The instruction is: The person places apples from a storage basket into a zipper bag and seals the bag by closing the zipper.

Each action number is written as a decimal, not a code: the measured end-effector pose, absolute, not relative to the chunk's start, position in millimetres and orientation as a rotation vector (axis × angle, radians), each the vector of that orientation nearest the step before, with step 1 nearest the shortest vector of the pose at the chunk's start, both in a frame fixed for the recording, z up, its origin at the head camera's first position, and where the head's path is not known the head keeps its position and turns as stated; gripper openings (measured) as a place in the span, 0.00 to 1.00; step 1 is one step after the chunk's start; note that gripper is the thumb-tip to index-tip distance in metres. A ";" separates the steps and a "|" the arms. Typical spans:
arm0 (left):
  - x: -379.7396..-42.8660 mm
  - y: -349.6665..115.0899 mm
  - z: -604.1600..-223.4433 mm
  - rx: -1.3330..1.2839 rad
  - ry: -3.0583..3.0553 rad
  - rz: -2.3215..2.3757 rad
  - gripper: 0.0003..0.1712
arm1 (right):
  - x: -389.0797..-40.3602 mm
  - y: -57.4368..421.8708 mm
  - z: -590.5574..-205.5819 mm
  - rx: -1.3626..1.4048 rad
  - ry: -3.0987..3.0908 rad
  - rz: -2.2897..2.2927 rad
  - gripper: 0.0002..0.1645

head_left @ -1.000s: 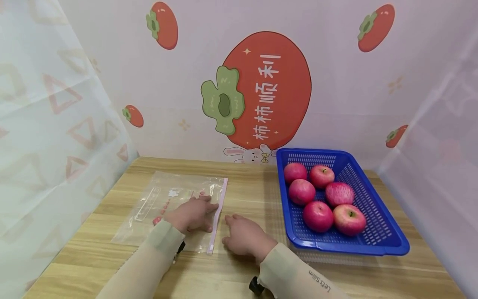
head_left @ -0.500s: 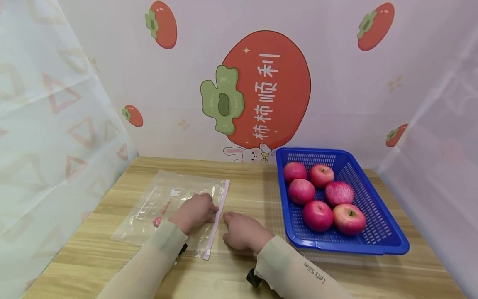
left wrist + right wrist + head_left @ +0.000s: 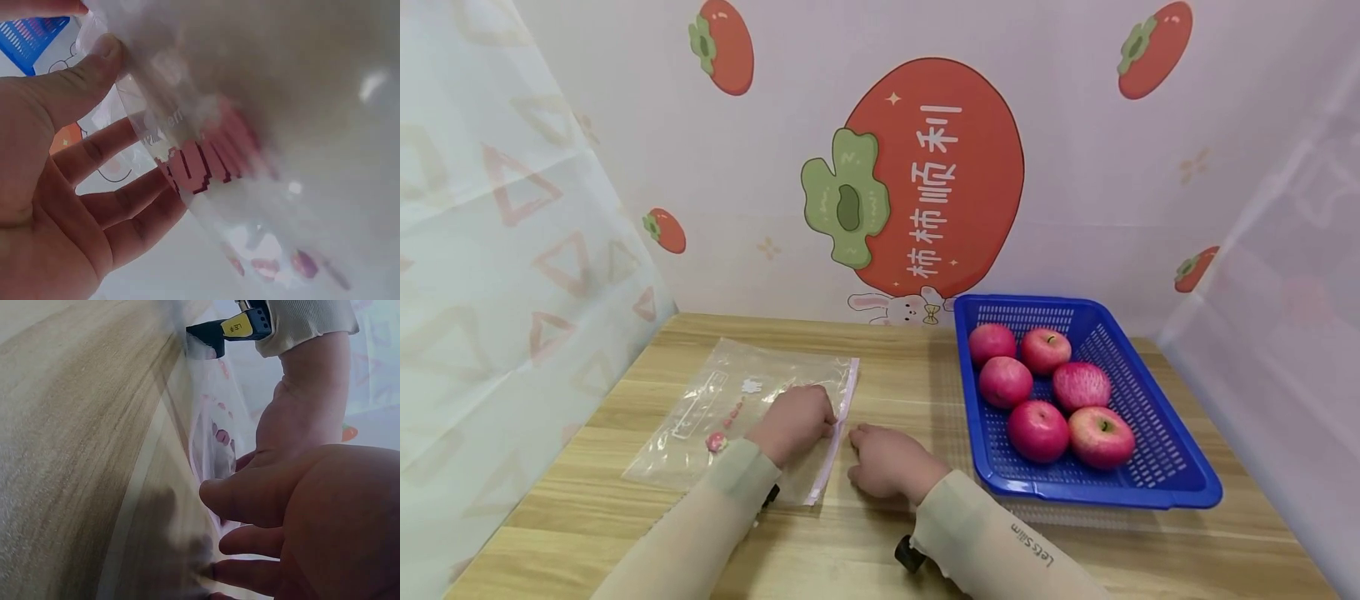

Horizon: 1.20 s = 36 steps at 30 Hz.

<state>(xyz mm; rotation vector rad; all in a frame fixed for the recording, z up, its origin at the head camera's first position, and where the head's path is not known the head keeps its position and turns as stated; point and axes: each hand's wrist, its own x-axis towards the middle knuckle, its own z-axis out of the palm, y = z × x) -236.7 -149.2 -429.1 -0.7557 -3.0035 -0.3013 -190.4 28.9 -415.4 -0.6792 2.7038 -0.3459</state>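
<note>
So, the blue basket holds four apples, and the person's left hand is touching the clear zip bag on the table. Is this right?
Not quite: the blue basket holds six apples, not four, as the head view shows. The left hand is indeed touching the clear zip bag on the table.

Soft, bright light spread over the surface (image 3: 902, 383), a faint shadow darkening it beside the basket (image 3: 1097, 494). At the left wrist, glare whitened the bag (image 3: 250, 137), parts seemingly out of focus. Dimmer light and smudged shadows lay near the right hand (image 3: 337, 519).
</note>
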 end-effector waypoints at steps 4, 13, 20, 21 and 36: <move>-237.5 -150.0 -423.1 -0.768 -3.023 -0.358 0.06 | -192.7 29.8 -414.2 -0.642 2.696 -0.411 0.33; -244.1 -155.4 -414.8 -0.847 -2.990 -0.522 0.04 | -203.4 31.7 -417.0 -0.512 2.699 -0.882 0.26; -246.2 -158.4 -402.2 -0.872 -2.923 -0.633 0.05 | -208.0 32.2 -422.3 -0.339 2.568 -1.178 0.15; -246.7 -159.5 -400.5 -0.853 -2.924 -0.664 0.06 | -207.2 32.2 -422.8 -0.335 2.524 -1.184 0.14; -250.2 -187.5 -374.3 -0.552 -2.875 -0.951 0.09 | -204.2 34.7 -425.5 -0.156 2.412 -1.277 0.03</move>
